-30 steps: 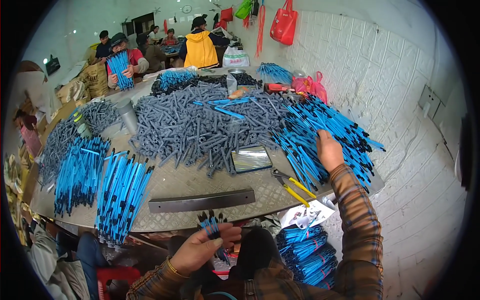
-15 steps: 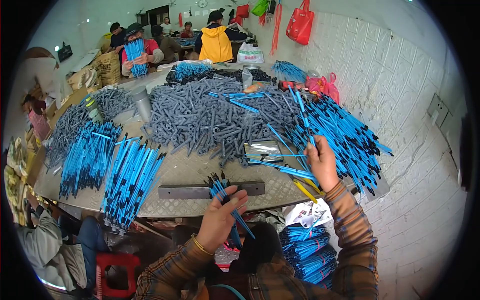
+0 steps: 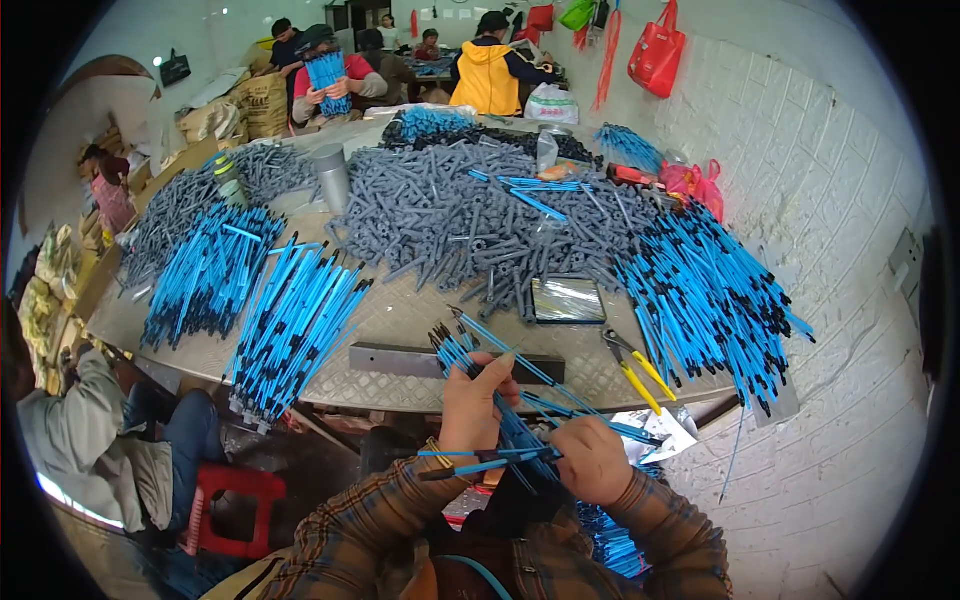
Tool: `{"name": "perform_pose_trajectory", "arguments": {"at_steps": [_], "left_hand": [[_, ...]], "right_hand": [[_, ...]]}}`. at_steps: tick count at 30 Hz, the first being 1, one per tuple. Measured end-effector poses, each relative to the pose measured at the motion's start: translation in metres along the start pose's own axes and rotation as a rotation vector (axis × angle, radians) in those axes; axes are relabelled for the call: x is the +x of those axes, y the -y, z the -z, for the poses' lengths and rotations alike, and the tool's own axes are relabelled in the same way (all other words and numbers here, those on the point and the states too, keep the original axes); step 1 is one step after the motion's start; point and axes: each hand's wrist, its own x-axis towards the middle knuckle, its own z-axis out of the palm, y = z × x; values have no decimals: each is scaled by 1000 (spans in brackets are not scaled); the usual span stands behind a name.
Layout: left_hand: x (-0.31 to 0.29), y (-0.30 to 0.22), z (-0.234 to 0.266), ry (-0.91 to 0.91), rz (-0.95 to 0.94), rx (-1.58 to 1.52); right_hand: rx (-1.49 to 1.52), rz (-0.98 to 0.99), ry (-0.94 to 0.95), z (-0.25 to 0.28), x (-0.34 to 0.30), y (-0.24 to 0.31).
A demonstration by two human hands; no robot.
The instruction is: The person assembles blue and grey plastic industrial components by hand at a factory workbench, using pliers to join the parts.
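My left hand [image 3: 472,412] is closed around a bundle of thin blue sticks [image 3: 513,430] with black ends, above the table's near edge. Beside it, my right hand [image 3: 592,462] is closed on more blue sticks at the bundle's lower end. Some of these sticks point out sideways, across my left wrist and toward the right. Behind the left hand lies a dark metal bar [image 3: 395,360]. Pliers with yellow handles [image 3: 640,375] rest to the right of the hands. A large heap of similar blue sticks [image 3: 705,300] spreads at the right.
Grey plastic pieces [image 3: 450,215] form a big mound mid-table. Blue stick piles [image 3: 300,325] lie at the left, near a metal cup [image 3: 331,178]. A small shiny-topped box [image 3: 568,300] sits before the mound. A red stool [image 3: 235,505] stands lower left. Other people work farther back.
My right hand has come from the right heap down to the bundle, bringing blue sticks with it. The pliers are now uncovered. The whole view has shifted slightly.
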Motion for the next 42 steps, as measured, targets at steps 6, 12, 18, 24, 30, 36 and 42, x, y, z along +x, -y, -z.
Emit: {"name": "perform_pose_trajectory", "arguments": {"at_steps": [6,12,18,24,30,36,42], "left_hand": [[-21,-5,15,-29,-15,-31],[-30,-9,4,-76,1,-63],[-15,-15,22,-50,-13,-57],[-19,-27,34,-3,30,-222],[-26,-30,49,213,111,-281],[-41,-34,39,442,213,-373],[-49,-32,35,479,191,-289]], "right_hand": [[-86,-199,-102,5,-5,4],[59,62,-39,-9,-13,21],[155,165,-7,-8,-14,34],[189,-396,-290,34,-33,24],[812,-758,-447,40,-30,11],[902,-848,-168,-9,-17,13],[389,-359,-172,-70,1,14]]}}
